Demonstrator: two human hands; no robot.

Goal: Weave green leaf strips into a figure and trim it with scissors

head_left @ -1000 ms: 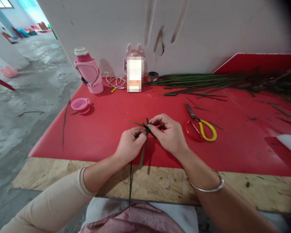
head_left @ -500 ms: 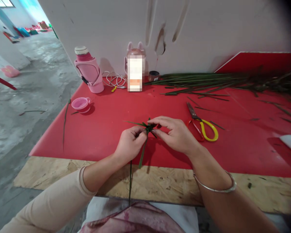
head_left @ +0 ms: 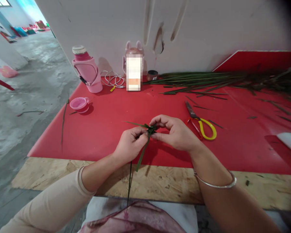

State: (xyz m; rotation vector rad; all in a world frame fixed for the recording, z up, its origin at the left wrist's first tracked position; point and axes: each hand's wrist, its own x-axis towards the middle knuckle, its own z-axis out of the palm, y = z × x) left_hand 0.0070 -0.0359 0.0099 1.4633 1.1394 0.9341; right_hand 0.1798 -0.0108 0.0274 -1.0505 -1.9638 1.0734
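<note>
Between my two hands is a small knot of woven green leaf strips (head_left: 151, 130), held just above the red table covering. My left hand (head_left: 132, 142) pinches its left side between thumb and fingers. From the other side, the thumb and fingertips of my right hand (head_left: 173, 132) grip the knot. One loose strip end sticks out to the left, and a wider one (head_left: 142, 155) hangs down toward the table edge. A long thin strip (head_left: 130, 184) drops below my left hand to my lap. The fingers hide part of the weave.
Scissors (head_left: 201, 121) with one yellow and one red handle lie right of my hands. Behind is a pile of long green leaves (head_left: 196, 79). A pink bottle (head_left: 89, 72), a pink cup (head_left: 79, 104), a white cable (head_left: 111, 79) and a blurred-out upright screen (head_left: 134, 72) stand or lie farther back.
Both hands keep their grip on the leaf knot, which has turned slightly. My right fingers have shifted a little around it. The view has moved slightly.
</note>
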